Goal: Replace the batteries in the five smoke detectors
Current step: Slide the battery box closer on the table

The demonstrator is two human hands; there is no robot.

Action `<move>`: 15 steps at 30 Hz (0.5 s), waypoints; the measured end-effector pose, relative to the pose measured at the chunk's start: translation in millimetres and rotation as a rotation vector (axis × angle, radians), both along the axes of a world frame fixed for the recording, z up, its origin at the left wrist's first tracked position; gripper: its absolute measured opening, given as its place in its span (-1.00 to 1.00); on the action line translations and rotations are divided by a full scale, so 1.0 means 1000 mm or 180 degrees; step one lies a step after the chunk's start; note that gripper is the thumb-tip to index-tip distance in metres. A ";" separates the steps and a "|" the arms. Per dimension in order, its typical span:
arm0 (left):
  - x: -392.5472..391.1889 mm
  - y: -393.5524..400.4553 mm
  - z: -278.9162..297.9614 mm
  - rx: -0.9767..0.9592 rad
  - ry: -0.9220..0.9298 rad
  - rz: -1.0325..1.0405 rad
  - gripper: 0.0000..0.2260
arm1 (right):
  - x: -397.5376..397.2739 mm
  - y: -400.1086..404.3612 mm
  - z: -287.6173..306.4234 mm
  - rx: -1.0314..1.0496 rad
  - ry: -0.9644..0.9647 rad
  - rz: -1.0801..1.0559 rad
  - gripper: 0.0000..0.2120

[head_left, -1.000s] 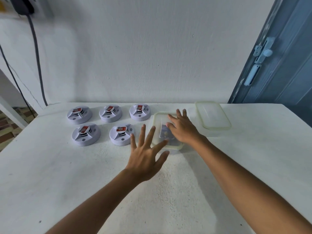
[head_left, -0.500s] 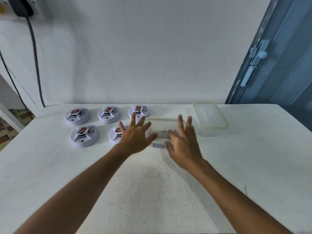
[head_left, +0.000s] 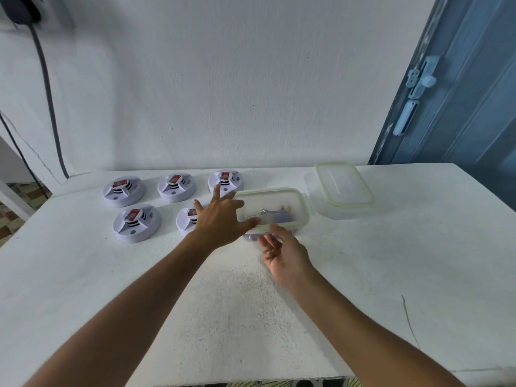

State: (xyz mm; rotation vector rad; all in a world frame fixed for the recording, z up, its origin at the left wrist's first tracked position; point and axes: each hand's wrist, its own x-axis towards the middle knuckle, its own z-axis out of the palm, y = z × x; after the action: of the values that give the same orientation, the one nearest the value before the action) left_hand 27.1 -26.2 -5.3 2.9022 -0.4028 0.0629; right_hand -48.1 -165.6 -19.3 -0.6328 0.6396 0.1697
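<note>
A: White plaster wall behind, blue door at two o'clock, and a white worktop (head_left: pixel 391 275) carrying everything. Where are the detectors?

B: Five smoke detectors (head_left: pixel 124 190) sit in two rows at about ten o'clock, three behind and two in front, each with a reddish label on top. The left hand (head_left: pixel 223 220) partly covers the front one nearest the middle.

A: And the batteries?

B: Probably in the clear container (head_left: pixel 275 210) at twelve o'clock; small bluish items lie inside, too blurred to name. Its lid (head_left: pixel 343 185) rests at one o'clock, just beside it.

A: How do the hands stand?

B: Left grip is spread, fingers straight, its thumb side at the container's left end. The right hand (head_left: pixel 284 254) is palm-up, fingers loosely relaxed, holding nothing, just short of the container's near wall.

A: What does the next move turn on?

B: The container's long axis runs left to right, and it lies directly ahead of the right hand. The left seems placed to steady it.
</note>
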 end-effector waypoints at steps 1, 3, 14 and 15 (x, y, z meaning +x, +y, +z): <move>0.001 0.000 0.000 -0.0017 0.0020 0.0008 -0.37 | 0.001 0.003 0.000 -0.0034 0.0000 -0.0034 -0.76; 0.002 -0.001 -0.001 -0.0031 0.0034 0.0017 -0.37 | 0.002 0.008 -0.001 -0.0060 0.0030 -0.0101 -0.73; -0.002 -0.001 0.001 -0.0105 0.0091 0.0061 -0.39 | 0.005 0.017 0.004 -0.0378 0.0161 -0.0235 -0.73; -0.003 -0.001 0.002 -0.0105 0.0119 0.0059 -0.40 | 0.003 0.016 0.007 -0.0339 0.0225 -0.0080 -0.72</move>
State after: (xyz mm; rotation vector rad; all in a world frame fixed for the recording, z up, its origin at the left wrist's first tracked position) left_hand 24.4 -26.9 -3.2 2.8703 -0.3649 0.0182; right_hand -44.6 -149.6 -12.3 -0.7233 0.7281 0.1355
